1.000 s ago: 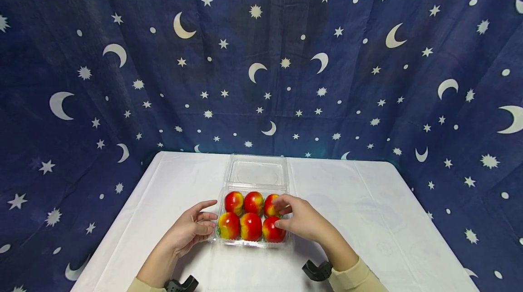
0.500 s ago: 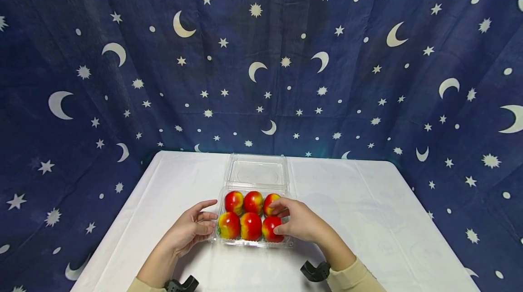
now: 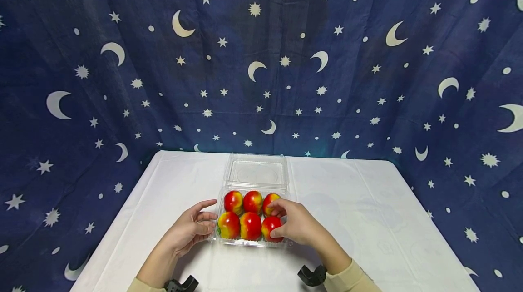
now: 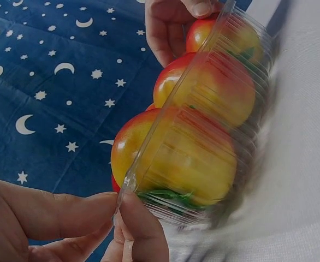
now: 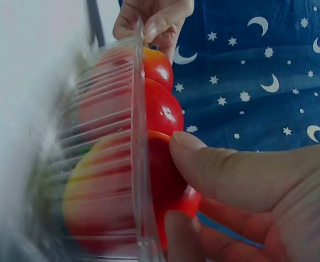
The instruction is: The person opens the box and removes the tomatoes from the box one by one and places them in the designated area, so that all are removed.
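Note:
A clear plastic clamshell box [image 3: 258, 244] holds several glossy red-and-yellow fruits in two rows, with green leaves low on some of them. My left hand [image 3: 191, 228] is at the box's left side; in the left wrist view its thumb and finger pinch the clear rim [image 4: 128, 183]. On the right, my right hand [image 3: 300, 223] reaches over the box edge and grips the front right fruit [image 3: 269, 225]. The right wrist view has the thumb [image 5: 203, 161] against this fruit's top, with the other fingers curled on its far side. Those fingers partly cover the back right fruit [image 3: 270, 201].
The box's clear lid [image 3: 257, 171] lies folded back behind it. A white cloth covers the table [image 3: 347, 201], and a dark blue curtain [image 3: 229, 78] with moons and stars hangs behind and at the sides. Each wrist carries a black camera mount [image 3: 312, 275].
My right hand has lowered slightly and shifted left, and its thumb and fingers have closed in around the front right fruit. The left hand and the box have stayed in place.

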The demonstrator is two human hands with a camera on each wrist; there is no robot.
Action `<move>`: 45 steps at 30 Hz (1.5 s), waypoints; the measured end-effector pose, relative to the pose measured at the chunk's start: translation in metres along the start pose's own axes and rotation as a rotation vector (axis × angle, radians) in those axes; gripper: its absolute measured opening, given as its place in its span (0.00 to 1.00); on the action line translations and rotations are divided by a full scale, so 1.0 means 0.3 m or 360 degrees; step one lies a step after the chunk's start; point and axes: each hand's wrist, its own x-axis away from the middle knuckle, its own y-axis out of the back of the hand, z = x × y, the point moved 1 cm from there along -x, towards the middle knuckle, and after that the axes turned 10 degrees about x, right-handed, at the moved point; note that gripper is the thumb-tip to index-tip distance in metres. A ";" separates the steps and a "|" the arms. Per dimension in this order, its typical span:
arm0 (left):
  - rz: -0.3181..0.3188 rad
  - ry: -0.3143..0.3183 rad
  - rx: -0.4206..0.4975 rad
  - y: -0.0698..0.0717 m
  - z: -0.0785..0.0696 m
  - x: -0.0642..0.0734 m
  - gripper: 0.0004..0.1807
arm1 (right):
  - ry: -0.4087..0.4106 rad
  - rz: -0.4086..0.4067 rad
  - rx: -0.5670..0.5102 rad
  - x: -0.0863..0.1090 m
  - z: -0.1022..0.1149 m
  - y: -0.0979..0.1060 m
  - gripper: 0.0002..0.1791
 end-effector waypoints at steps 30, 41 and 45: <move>0.0009 0.0003 0.0019 0.003 -0.004 -0.002 0.49 | -0.0036 -0.0002 -0.0278 -0.007 -0.032 0.041 0.24; -0.0013 0.0014 0.0002 0.002 -0.003 -0.001 0.48 | -0.0056 -0.0023 -0.0476 0.003 -0.046 0.066 0.24; -0.0018 0.0014 0.0001 0.000 0.001 0.000 0.48 | -0.0036 -0.0026 -0.0581 0.008 -0.053 0.074 0.23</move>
